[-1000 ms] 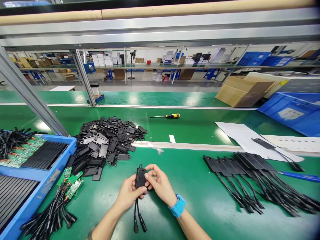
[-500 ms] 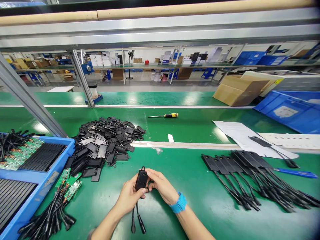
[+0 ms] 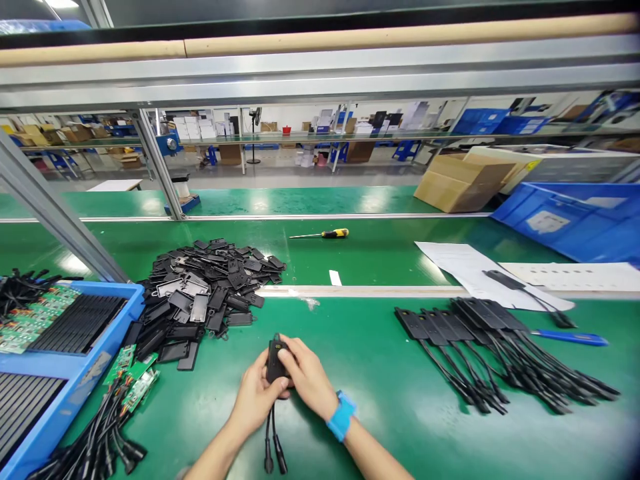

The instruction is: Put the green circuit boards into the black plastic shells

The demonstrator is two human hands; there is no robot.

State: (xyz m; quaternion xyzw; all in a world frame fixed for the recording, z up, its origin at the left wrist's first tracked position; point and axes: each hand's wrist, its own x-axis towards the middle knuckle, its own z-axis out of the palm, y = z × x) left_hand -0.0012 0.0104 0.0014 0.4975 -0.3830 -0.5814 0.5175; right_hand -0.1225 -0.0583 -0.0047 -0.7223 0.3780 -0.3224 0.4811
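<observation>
Pressing a small black module between both hands at the bench's near edge.
Left hand cradles it from 7 o'clock, right hand clasps from 3; long axis runs 12-to-6, cables trailing toward 6.

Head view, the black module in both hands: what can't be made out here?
- Black module: its face is mostly covered by the right hand and the left hand, so any seam, buttons or marks are hidden.
- Its two cable plugs: partly cut off by the bottom edge.
- Blue tray: cut off by the left edge.
- Pile of black covers: single pieces too small to count.
</observation>
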